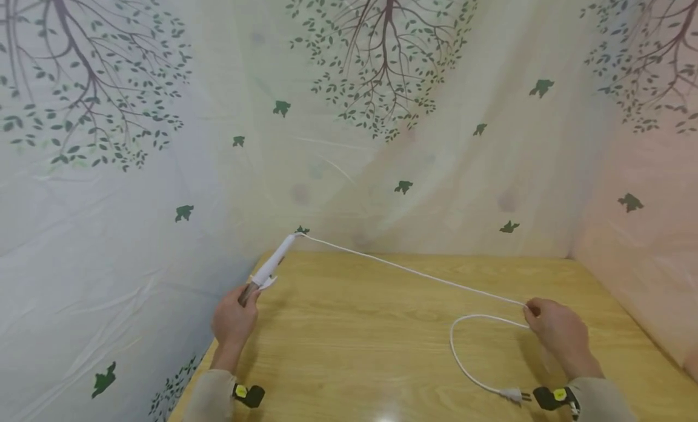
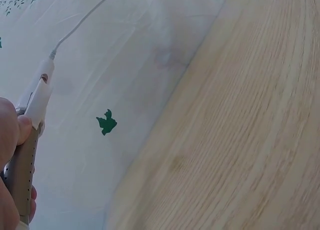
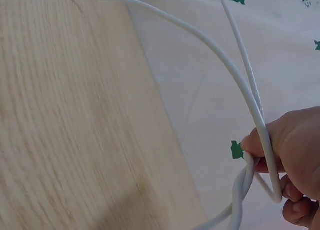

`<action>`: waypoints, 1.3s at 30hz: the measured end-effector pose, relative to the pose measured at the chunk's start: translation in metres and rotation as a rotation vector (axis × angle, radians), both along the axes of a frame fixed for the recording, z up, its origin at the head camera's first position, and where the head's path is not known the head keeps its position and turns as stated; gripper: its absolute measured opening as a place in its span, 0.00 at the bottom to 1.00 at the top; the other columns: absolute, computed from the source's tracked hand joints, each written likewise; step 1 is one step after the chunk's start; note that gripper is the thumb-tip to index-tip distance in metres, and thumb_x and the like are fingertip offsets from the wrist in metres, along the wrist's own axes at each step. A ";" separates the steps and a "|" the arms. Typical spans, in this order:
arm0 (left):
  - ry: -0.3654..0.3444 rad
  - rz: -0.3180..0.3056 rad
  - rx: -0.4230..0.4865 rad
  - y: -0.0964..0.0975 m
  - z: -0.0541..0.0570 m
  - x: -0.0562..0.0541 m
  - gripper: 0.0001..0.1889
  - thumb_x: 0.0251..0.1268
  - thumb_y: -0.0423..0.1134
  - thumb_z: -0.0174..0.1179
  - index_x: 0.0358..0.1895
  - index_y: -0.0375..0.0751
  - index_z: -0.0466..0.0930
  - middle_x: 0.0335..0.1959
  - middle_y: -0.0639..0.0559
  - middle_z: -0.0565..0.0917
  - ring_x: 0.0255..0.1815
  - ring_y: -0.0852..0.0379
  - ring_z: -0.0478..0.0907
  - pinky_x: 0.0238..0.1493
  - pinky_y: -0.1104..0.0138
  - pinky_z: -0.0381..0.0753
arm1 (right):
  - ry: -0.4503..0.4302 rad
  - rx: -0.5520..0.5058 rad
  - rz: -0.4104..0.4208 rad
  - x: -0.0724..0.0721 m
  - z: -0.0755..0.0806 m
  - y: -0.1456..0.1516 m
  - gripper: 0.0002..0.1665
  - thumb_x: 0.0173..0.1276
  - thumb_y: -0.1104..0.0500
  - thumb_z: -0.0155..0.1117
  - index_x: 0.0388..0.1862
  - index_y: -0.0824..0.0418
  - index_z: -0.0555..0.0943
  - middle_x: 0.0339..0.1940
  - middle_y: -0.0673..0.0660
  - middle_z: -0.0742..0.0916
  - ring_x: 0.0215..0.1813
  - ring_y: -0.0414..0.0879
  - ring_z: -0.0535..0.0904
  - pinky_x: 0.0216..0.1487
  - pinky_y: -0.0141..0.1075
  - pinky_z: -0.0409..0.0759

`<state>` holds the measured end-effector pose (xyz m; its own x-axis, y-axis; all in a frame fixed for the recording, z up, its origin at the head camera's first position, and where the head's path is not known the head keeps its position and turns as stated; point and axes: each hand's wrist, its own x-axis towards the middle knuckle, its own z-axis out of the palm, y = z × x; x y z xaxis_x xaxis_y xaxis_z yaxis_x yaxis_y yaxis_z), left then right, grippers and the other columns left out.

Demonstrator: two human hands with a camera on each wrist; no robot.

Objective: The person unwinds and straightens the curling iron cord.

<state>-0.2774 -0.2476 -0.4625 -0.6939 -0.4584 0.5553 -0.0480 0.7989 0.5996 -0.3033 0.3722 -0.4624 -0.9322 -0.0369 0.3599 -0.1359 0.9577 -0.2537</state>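
Observation:
My left hand [image 1: 234, 320] grips a curling iron [image 1: 276, 259] by its grey-brown barrel [image 2: 21, 175], with the white handle pointing up and away. In the left wrist view small holes run along the barrel, and the thumb lies by the white lever [image 2: 39, 105]. From the handle's end a white power cord [image 1: 414, 271] stretches nearly straight across to my right hand [image 1: 558, 332], which pinches it between thumb and fingers. In the right wrist view the cord bends at the fingers, and two strands twist together below them. A loop hangs left of that hand, ending in a two-pin plug [image 1: 511, 395].
A wood-grain table [image 1: 371, 337] lies under both hands. Pale sheeting [image 1: 349, 185] printed with trees and green leaves encloses its back and sides. Dark wrist cameras with yellow labels sit at both sleeves.

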 end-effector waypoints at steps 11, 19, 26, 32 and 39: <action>-0.014 0.014 -0.018 -0.001 -0.001 -0.005 0.17 0.60 0.47 0.67 0.48 0.41 0.85 0.40 0.39 0.86 0.36 0.39 0.82 0.33 0.45 0.77 | 0.120 -0.053 -0.014 -0.005 0.001 0.021 0.09 0.64 0.58 0.66 0.34 0.65 0.84 0.28 0.62 0.87 0.20 0.46 0.75 0.16 0.38 0.65; -0.050 -0.059 -0.004 -0.001 -0.005 -0.008 0.18 0.61 0.46 0.66 0.49 0.39 0.85 0.40 0.38 0.86 0.34 0.41 0.82 0.33 0.46 0.77 | 0.057 -0.102 -0.054 -0.021 0.005 0.024 0.13 0.68 0.55 0.64 0.37 0.65 0.84 0.22 0.56 0.86 0.21 0.46 0.74 0.18 0.37 0.64; -0.174 -0.073 -0.010 -0.005 -0.017 -0.012 0.19 0.63 0.48 0.64 0.51 0.39 0.84 0.39 0.40 0.87 0.33 0.44 0.81 0.33 0.50 0.76 | -0.020 -0.133 -0.056 -0.041 -0.001 0.026 0.14 0.68 0.54 0.63 0.38 0.66 0.83 0.22 0.55 0.85 0.23 0.47 0.76 0.19 0.37 0.66; -0.302 -0.078 0.023 -0.009 -0.027 -0.011 0.20 0.66 0.49 0.60 0.55 0.40 0.82 0.44 0.40 0.86 0.37 0.45 0.80 0.37 0.49 0.76 | -0.081 -0.176 -0.031 -0.053 -0.017 0.026 0.14 0.68 0.54 0.63 0.36 0.65 0.83 0.27 0.58 0.86 0.26 0.49 0.77 0.22 0.37 0.67; -0.392 -0.077 0.005 -0.010 -0.038 -0.008 0.19 0.65 0.50 0.60 0.52 0.43 0.84 0.45 0.40 0.86 0.42 0.41 0.82 0.37 0.46 0.76 | -0.203 -0.230 -0.044 -0.056 -0.037 0.030 0.15 0.70 0.52 0.61 0.37 0.63 0.82 0.31 0.58 0.86 0.30 0.50 0.76 0.25 0.38 0.67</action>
<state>-0.2852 -0.2571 -0.5000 -0.8854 -0.3987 0.2390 -0.2141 0.8061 0.5517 -0.3596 0.4026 -0.4993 -0.9849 0.0658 0.1603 -0.0200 0.8758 -0.4823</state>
